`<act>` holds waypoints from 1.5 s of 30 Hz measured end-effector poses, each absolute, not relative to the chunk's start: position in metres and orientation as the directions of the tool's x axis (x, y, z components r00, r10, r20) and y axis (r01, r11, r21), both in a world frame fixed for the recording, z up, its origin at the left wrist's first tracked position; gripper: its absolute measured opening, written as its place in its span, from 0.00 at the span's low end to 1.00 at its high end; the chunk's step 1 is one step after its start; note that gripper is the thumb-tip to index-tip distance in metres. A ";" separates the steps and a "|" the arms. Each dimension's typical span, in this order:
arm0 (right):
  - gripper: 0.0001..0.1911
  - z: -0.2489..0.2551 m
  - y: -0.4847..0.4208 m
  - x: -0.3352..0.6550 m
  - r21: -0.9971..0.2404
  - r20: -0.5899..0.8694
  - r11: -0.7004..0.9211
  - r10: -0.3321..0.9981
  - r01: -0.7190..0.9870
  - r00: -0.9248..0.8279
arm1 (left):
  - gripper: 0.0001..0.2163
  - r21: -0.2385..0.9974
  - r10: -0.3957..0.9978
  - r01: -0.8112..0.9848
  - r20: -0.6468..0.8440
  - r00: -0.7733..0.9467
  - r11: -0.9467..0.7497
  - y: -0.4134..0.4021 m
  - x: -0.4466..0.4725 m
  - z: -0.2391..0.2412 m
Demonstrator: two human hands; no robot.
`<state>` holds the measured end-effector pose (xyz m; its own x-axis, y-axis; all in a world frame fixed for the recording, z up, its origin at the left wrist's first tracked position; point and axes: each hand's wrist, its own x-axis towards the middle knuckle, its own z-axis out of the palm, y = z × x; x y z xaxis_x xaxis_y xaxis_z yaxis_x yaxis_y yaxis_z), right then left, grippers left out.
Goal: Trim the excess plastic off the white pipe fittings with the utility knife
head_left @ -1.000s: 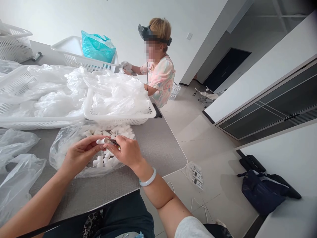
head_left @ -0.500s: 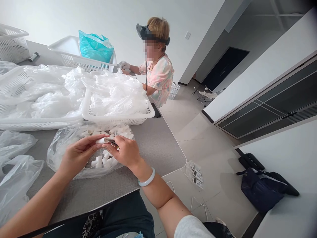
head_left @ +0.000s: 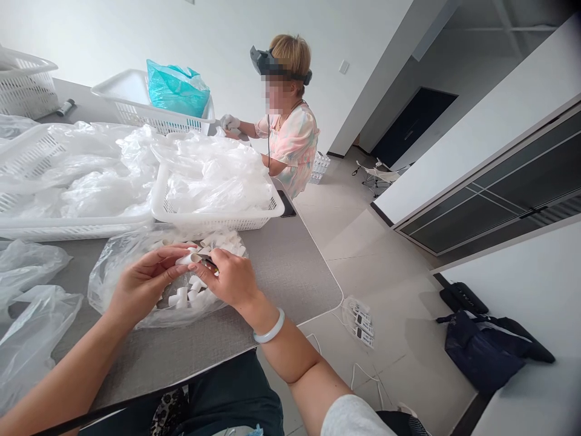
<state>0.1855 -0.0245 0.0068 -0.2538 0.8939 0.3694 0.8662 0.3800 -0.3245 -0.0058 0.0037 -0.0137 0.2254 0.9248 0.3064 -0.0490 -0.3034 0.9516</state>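
White walls (head_left: 136, 30) and a pale tiled floor (head_left: 363, 254) surrounded a grey table (head_left: 290, 272), which was viewed from above by the person seated at it. Near the centre of the view, a short white tube (head_left: 188, 259) was held just above a clear plastic bag (head_left: 109, 290), in which a heap of similar white tubes (head_left: 181, 297) was lying. The tube was gripped by the closed left hand (head_left: 145, 284), with its fingers (head_left: 167, 257) pressed along it. The right hand (head_left: 229, 280) was also closed, and a slim dark tool (head_left: 207, 261), partly hidden by the fingers (head_left: 218, 261), was pinched at the tube's end. A pale green bangle (head_left: 269, 327) was worn on the right wrist. Loose plastic bags (head_left: 27, 339) were spread at 9 o'clock. At 12 o'clock, a white basket (head_left: 218, 223) filled with crumpled clear plastic was placed beside a wider basket (head_left: 68, 229) holding more of the same. Farther off at 12 o'clock, a basket (head_left: 136, 103) carrying a teal plastic bag (head_left: 178, 89) was set near a co-worker (head_left: 293, 136) in a pastel floral top and a head-worn camera, whose gloved hand (head_left: 229, 123) was raised at the table's far end. A navy bag (head_left: 483, 354) was seen on a white surface at 4 o'clock.
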 end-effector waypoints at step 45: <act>0.24 0.009 -0.023 0.185 -0.381 0.339 0.365 0.910 0.849 -0.239 | 0.11 0.983 0.922 -0.176 0.109 0.371 -0.046 0.008 -0.010 -0.002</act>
<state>0.1855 -0.0232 0.0088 -0.2394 0.9098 0.3389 0.8491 0.3655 -0.3814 -0.0095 0.0077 -0.0023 0.3714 0.9220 0.1093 -0.1765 -0.0455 0.9833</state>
